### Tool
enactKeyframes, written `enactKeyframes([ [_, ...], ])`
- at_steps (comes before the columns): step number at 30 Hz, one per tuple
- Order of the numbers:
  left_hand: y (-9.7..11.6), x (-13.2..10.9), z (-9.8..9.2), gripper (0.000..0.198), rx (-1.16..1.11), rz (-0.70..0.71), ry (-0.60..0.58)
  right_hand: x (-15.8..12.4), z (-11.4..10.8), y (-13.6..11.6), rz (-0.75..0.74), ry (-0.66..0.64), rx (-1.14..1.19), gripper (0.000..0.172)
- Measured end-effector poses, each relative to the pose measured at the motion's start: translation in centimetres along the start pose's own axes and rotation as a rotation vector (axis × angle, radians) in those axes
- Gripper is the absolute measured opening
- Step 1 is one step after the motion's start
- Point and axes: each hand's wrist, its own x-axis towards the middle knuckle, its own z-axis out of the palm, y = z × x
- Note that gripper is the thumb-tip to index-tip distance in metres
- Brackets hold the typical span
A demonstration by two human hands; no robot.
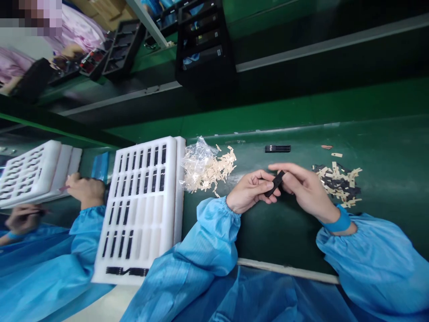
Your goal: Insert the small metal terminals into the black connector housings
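Observation:
Between my two hands is a small flat black strip-shaped part (275, 184), tilted above the green bench. My left hand (251, 190) pinches it between thumb and fingers. My right hand (303, 185) has its thumb and bent fingers closed at the part's upper end. A short stack of similar black strips (278, 149) lies on the bench beyond my hands. Just right of my right hand is a pile of cream and black pieces (342, 183). Left of my left hand, cream tabs (214, 172) spill from a clear plastic bag (199, 156).
A white foam tray (147, 210), partly filled with black strips, stands at my left on another tray. Beyond it, a co-worker's hands (87, 190) work near more foam trays (33, 172). Black bins (204, 53) sit on the shelf ahead; another person's pink sleeve (78, 27) shows top left.

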Motion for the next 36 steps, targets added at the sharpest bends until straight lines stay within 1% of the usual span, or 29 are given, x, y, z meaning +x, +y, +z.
enactKeyframes([
  [1,-0.1,0.0,-0.1,0.046,0.001,-0.002,-0.018,-0.3,0.3,0.0,0.003,-0.048,0.044,0.032],
  [3,-0.1,-0.1,-0.3,0.045,0.01,-0.005,-0.059,-0.8,1.1,0.1,0.011,-0.079,0.19,0.029],
  [6,-0.2,-0.4,-0.7,0.044,0.023,-0.016,-0.113,-1.3,2.3,0.0,0.039,-0.064,0.431,0.029],
  [8,-0.2,-0.5,-1.0,0.042,0.03,-0.024,-0.133,-1.5,2.8,-0.3,0.094,-0.052,0.538,0.031],
  [11,-0.2,-0.6,-1.4,0.037,0.058,-0.037,-0.146,-1.5,3.0,-0.7,0.206,-0.036,0.619,0.034],
  [13,-0.2,-0.5,-1.5,0.035,0.074,-0.047,-0.143,-1.3,2.9,-0.7,0.274,-0.056,0.645,0.035],
  [15,-0.3,-0.4,-1.5,0.036,0.078,-0.062,-0.127,-1.1,2.7,-0.5,0.34,-0.088,0.675,0.037],
  [17,-0.3,-0.3,-1.4,0.039,0.074,-0.076,-0.095,-1.0,2.5,-0.2,0.383,-0.076,0.694,0.042],
  [18,-0.3,-0.3,-1.3,0.04,0.066,-0.077,-0.073,-1.0,2.5,-0.1,0.369,-0.054,0.683,0.045],
  [20,-0.3,-0.3,-1.0,0.042,0.042,-0.063,-0.027,-1.0,2.4,0.2,0.253,-0.011,0.571,0.046],
  [23,-0.4,-0.3,-0.8,0.044,0.0,-0.051,0.015,-1.1,2.3,0.6,0.02,0.004,0.267,0.035],
  [25,-0.4,-0.3,-0.8,0.045,-0.021,-0.057,0.023,-1.1,2.2,0.7,-0.04,0.009,0.118,0.03],
  [28,-0.3,-0.3,-0.8,0.044,-0.04,-0.046,0.027,-0.9,2.0,0.7,-0.033,-0.004,0.056,0.031],
  [34,0.4,-0.3,0.0,0.049,0.054,-0.023,0.058,-0.8,1.0,0.7,0.037,-0.063,0.121,0.031],
  [36,0.5,-0.3,0.1,0.052,0.09,-0.028,0.051,-0.7,0.8,1.0,0.074,-0.062,0.172,0.038],
])
